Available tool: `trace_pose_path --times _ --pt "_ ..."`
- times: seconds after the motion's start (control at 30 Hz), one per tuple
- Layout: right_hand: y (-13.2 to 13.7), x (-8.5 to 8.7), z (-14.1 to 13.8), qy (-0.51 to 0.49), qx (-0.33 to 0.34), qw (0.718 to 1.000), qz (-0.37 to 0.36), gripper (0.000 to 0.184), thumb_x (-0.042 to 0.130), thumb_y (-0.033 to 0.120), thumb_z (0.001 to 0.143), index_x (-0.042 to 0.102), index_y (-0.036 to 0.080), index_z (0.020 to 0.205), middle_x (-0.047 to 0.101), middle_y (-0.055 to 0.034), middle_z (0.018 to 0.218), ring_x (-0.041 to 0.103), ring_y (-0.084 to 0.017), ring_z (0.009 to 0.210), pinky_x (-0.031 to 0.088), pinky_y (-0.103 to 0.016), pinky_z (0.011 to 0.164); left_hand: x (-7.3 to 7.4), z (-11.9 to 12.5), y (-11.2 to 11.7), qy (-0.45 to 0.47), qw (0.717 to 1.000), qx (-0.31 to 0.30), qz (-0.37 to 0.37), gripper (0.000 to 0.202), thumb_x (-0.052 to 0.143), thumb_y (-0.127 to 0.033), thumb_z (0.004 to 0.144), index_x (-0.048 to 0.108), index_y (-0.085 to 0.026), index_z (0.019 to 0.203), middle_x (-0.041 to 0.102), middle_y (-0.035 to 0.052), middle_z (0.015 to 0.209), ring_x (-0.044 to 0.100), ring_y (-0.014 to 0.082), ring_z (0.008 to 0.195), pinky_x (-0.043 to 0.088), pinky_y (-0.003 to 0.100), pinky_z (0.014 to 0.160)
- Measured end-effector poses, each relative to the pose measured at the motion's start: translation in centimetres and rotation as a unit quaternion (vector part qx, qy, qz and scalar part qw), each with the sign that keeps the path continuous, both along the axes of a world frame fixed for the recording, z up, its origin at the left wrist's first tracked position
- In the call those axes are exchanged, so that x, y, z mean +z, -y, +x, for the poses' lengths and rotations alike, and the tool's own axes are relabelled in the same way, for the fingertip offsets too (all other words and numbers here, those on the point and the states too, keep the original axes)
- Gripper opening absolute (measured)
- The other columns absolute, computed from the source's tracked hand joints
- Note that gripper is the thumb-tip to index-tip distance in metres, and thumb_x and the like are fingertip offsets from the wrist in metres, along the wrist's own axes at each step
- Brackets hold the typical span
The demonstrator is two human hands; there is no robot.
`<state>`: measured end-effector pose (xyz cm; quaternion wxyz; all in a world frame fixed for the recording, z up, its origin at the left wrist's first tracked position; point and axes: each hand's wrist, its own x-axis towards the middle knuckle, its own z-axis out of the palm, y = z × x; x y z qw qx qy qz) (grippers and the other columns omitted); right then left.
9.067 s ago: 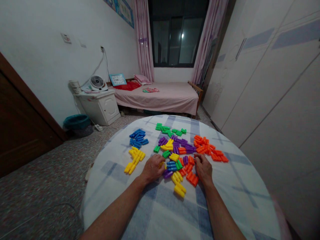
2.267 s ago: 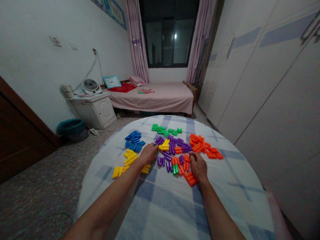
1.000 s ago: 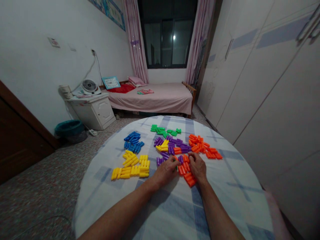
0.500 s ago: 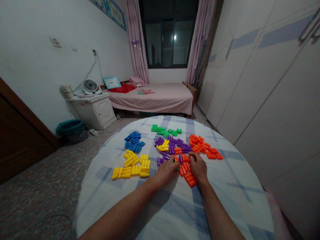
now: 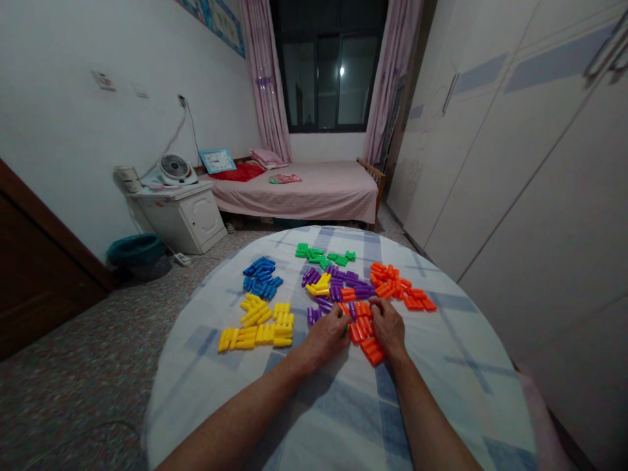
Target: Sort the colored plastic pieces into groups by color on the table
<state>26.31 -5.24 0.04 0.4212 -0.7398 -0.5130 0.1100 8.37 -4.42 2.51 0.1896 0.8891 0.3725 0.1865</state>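
"Lying between the curled left hand (image 5: 328, 335) and right hand (image 5: 387, 322), is the green piece (image 5: 347, 327) gripped?"

"Mostly hidden, it is set nearer the left; its long axis and either hand's grip cannot be told."

Home bdrm: bed (image 5: 314, 195), cab. (image 5: 203, 219) w/ fan (image 5: 175, 169), prob. wardrobe (image 5: 520, 163).

Both hands (image 5: 326, 337) (image 5: 389, 325) are bare — forearms (image 5: 248, 412) (image 5: 422, 409) too.
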Motion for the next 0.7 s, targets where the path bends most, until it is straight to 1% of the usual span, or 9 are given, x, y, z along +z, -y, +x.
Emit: trace_pose_path --times 0.2,0.3,0.37,0.43,0.47,0.53,0.57,0.63,0.7 --pt "0.0 0.0 -0.1 0.004 -0.002 1.000 0.000 0.032 0.037 0.029 0.081 0.064 0.021 0.097 0.067 -0.0039 0.096 0.060 -0.018 0.088 0.043 -0.031 0.082 0.4 -0.1 0.3 0.004 1.000 0.000 -0.006 0.026 0.046 -0.018 0.082 0.054 -0.021 0.106 0.048 0.0059 0.106 0.053 0.0152 0.089 0.044 0.027 0.080" --pt "0.0 0.0 -0.1 0.005 -0.005 1.000 0.002 0.032 0.037 0.029 0.081 0.064 0.022 0.097 0.067 -0.0038 0.096 0.060 -0.018 0.088 0.043 -0.031 0.081 0.3 -0.1 0.3 0.018 1.000 0.006 -0.011 0.025 0.045 -0.018 0.081 0.055 -0.020 0.104 0.048 0.0064 0.106 0.053 0.0157 0.089 0.044 0.028 0.079" --pt "0.0 -0.1 0.0 0.005 -0.005 1.000 0.004 0.032 0.037 0.028 0.081 0.064 0.022 0.097 0.067 -0.0037 0.095 0.060 -0.018 0.088 0.043 -0.030 0.081 0.2 0.0 0.1 0.059 0.998 0.008 -0.022 0.021 0.047 -0.017 0.079 0.056 -0.020 0.097 0.050 0.0054 0.102 0.053 0.0159 0.090 0.043 0.028 0.080" --pt "0.0 -0.1 0.0 0.005 -0.004 1.000 0.004 0.032 0.037 0.028 0.081 0.064 0.022 0.097 0.067 -0.0036 0.095 0.060 -0.018 0.088 0.043 -0.030 0.081 0.2 -0.1 -0.1 0.128 0.991 0.024 -0.042 0.016 0.051 -0.017 0.075 0.057 -0.019 0.089 0.053 0.0037 0.094 0.053 0.0158 0.089 0.043 0.028 0.080" --pt "-0.1 -0.2 0.0 0.005 -0.004 1.000 0.005 0.032 0.037 0.028 0.081 0.064 0.022 0.097 0.067 -0.0035 0.095 0.060 -0.018 0.088 0.043 -0.030 0.080 0.3 -0.1 -0.3 0.169 0.983 0.037 -0.067 0.014 0.052 -0.016 0.073 0.057 -0.019 0.085 0.055 0.0027 0.088 0.053 0.0152 0.085 0.043 0.027 0.078" --pt "-0.1 -0.3 0.1 0.004 -0.003 1.000 0.006 0.032 0.037 0.029 0.081 0.064 0.022 0.097 0.067 -0.0035 0.095 0.060 -0.018 0.088 0.043 -0.030 0.080 0.8 -0.3 -0.4 0.252 0.951 0.065 -0.170 0.012 0.052 -0.020 0.073 0.057 -0.018 0.084 0.055 0.0001 0.075 0.053 0.0126 0.070 0.043 0.024 0.064" --pt "-0.1 -0.3 0.1 0.003 -0.003 1.000 0.007 0.032 0.037 0.029 0.081 0.064 0.022 0.097 0.067 -0.0035 0.095 0.060 -0.018 0.087 0.043 -0.030 0.080 1.1 -0.5 -0.4 0.295 0.921 0.073 -0.242 0.014 0.052 -0.023 0.074 0.057 -0.018 0.086 0.053 -0.0014 0.068 0.051 0.0108 0.060 0.041 0.022 0.056" --pt "-0.1 -0.4 0.1 0.001 -0.002 1.000 0.010 0.032 0.037 0.029 0.081 0.064 0.022 0.096 0.067 -0.0039 0.095 0.060 -0.018 0.086 0.043 -0.030 0.079 1.8 -0.7 -0.3 0.390 0.836 0.071 -0.380 0.019 0.054 -0.029 0.074 0.054 -0.018 0.089 0.050 -0.0041 0.060 0.044 0.0072 0.047 0.031 0.017 0.042" --pt "-0.1 -0.4 0.1 -0.002 -0.002 1.000 0.015 0.032 0.038 0.030 0.081 0.065 0.022 0.096 0.067 -0.0041 0.094 0.060 -0.018 0.086 0.043 -0.031 0.079 2.5 -0.9 -0.3 0.479 0.741 0.057 -0.467 0.024 0.059 -0.031 0.071 0.053 -0.017 0.089 0.049 -0.0050 0.059 0.042 0.0045 0.044 0.025 0.014 0.037"
